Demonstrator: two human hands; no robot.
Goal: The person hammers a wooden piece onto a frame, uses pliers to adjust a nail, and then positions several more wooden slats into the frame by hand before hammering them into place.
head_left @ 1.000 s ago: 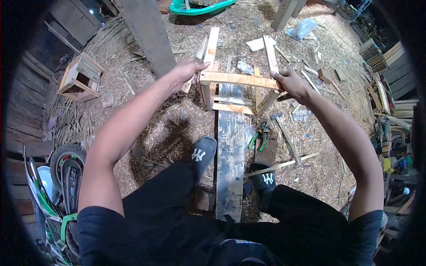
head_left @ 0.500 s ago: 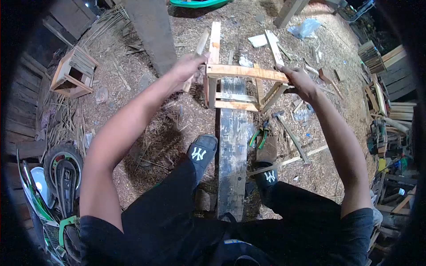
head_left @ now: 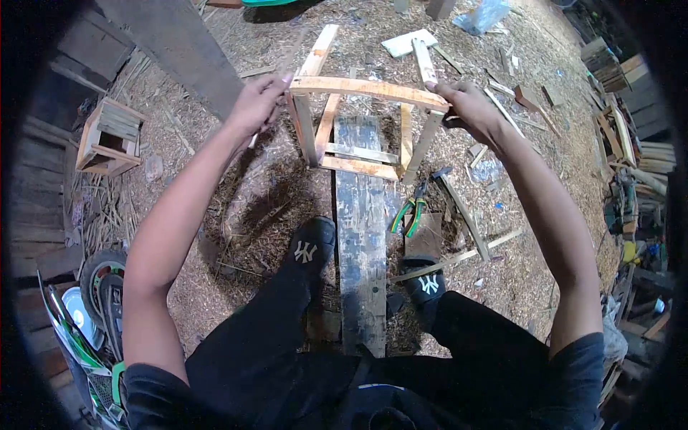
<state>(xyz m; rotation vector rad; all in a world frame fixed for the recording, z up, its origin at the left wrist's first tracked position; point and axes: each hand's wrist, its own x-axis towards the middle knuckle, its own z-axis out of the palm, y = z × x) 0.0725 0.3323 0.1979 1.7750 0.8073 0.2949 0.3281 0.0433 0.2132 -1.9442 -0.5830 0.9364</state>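
A small wooden frame (head_left: 373, 89) of pale slats stands over a long paint-worn plank (head_left: 362, 244) between my feet. My left hand (head_left: 259, 107) grips the frame's upper left corner, and a thin strip of wood shows beside those fingers. At the upper right corner, my right hand (head_left: 469, 109) is closed round the end of the top slat. Pliers with green handles (head_left: 410, 215) lie just right of the plank, beside a hammer (head_left: 464, 215).
A small wooden box (head_left: 111, 137) sits at the left on ground strewn with shavings. Wood offcuts and a plastic bag (head_left: 484, 16) lie ahead. A wide board (head_left: 172, 54) slants at upper left. A bike wheel (head_left: 104, 287) is at lower left.
The frame has shifted left and its top slat now stands farther from the lower rails. Both hands have moved left with it, still holding its corners. The view has also shifted.
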